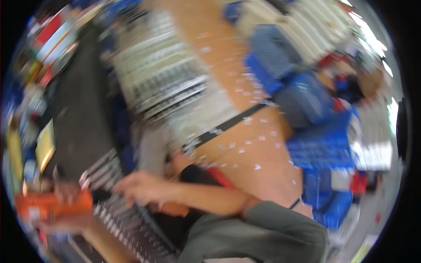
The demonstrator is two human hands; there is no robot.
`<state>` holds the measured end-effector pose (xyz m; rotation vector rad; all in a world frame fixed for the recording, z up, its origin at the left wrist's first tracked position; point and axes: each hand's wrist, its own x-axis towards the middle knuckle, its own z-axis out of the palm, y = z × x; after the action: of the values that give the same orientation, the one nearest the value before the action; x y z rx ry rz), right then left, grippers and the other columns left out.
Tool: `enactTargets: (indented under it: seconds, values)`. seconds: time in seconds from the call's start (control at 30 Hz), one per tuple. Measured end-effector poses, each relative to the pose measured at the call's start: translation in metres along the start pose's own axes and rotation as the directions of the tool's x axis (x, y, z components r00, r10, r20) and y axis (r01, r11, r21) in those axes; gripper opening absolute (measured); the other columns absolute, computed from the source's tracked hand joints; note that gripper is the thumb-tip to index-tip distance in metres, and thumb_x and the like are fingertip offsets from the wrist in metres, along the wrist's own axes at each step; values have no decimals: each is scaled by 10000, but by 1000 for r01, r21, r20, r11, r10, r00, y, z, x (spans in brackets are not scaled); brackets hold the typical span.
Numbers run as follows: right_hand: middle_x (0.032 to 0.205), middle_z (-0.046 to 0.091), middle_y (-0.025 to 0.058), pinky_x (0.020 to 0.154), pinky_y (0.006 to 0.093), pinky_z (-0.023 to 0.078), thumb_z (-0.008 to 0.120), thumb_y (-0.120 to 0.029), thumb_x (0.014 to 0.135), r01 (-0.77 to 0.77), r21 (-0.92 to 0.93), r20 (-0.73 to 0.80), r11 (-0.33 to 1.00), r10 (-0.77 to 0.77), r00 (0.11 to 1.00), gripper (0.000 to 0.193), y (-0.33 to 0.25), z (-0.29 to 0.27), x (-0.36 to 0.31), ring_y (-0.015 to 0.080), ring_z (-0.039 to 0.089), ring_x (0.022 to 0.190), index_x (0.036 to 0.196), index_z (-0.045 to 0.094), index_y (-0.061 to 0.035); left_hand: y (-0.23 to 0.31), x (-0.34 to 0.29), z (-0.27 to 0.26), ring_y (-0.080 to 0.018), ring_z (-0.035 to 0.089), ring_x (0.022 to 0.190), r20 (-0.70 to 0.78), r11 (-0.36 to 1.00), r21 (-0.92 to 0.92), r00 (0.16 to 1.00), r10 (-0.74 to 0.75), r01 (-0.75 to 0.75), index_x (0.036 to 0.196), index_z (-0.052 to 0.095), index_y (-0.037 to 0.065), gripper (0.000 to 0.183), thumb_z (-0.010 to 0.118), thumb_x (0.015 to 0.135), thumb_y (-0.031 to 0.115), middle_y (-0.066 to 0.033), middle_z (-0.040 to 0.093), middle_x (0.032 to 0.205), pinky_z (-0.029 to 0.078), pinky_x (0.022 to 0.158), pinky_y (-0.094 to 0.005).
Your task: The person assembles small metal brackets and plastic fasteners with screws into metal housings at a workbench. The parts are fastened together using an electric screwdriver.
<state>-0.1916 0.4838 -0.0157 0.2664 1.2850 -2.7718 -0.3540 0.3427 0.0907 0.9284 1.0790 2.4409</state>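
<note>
Motion blurs the whole head view. Low on the left, my left hand [68,222] wraps round an orange, box-like tool [41,207] with a black end pointing right; its exact kind is too smeared to make out. My right hand [142,186] hovers just right of that black end, fingers bent and blurred, and I cannot tell if anything is in them. Beneath both hands lies a tray of metal parts in rows [125,230], slim and shiny, running along the dark bench [81,101].
Yellow and other small items [45,144] crowd the bench's left side. Beyond stands a pale stack of trays with rows of parts [162,74]. White scraps lie scattered over the orange-brown floor [245,151]. Blue crates [322,140] and a seated person [346,83] are at the right.
</note>
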Motion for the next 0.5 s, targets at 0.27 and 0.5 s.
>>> enactTargets:
  seconds: [0.27, 0.5]
  values:
    - [764, 630, 124, 432, 188, 238, 437, -378, 1027, -178, 556, -107, 812, 282, 953, 496, 12, -37, -1, 46, 320, 483, 1089, 602, 86, -45, 45, 9, -183, 443, 554, -391, 969, 247, 914, 112, -13, 962, 588, 75, 963, 363, 656, 960, -71, 479, 650, 357, 535, -301]
    - [782, 637, 126, 442, 194, 247, 452, -351, 1016, -179, 534, -134, 826, 292, 947, 468, 19, -41, -6, 50, 335, 508, 1101, 609, 81, -72, 50, 2, -208, 489, 545, -368, 908, 415, 922, 117, 51, 923, 568, 43, 981, 316, 685, 961, -86, 515, 646, 408, 523, -340]
